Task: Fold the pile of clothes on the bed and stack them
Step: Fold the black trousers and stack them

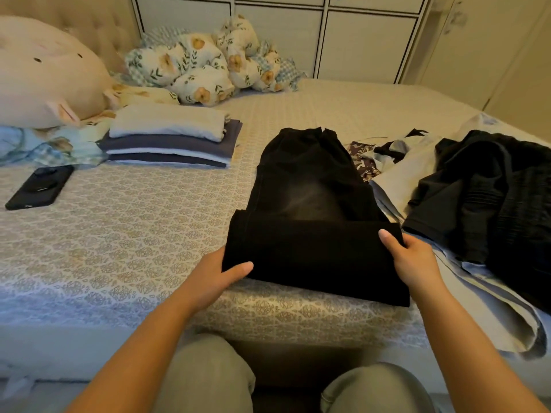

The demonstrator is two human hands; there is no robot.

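Observation:
A pair of black jeans (pixel 310 204) lies lengthwise on the bed (pixel 134 234), its near end folded over into a thick band. My left hand (pixel 214 275) grips the band's left edge, thumb on top. My right hand (pixel 411 257) grips the right edge the same way. A stack of folded clothes (pixel 170 141) sits at the back left, white piece on top of blue and grey ones. The unfolded pile (pixel 483 186) of dark and light garments spreads along the bed's right side.
A black phone (pixel 40 187) lies on the bed at the left. A large pink plush pillow (pixel 44 73) and a floral bundle of bedding (pixel 208 61) sit by the headboard. White cabinets (pixel 357 40) stand behind the bed. My knees touch the bed's near edge.

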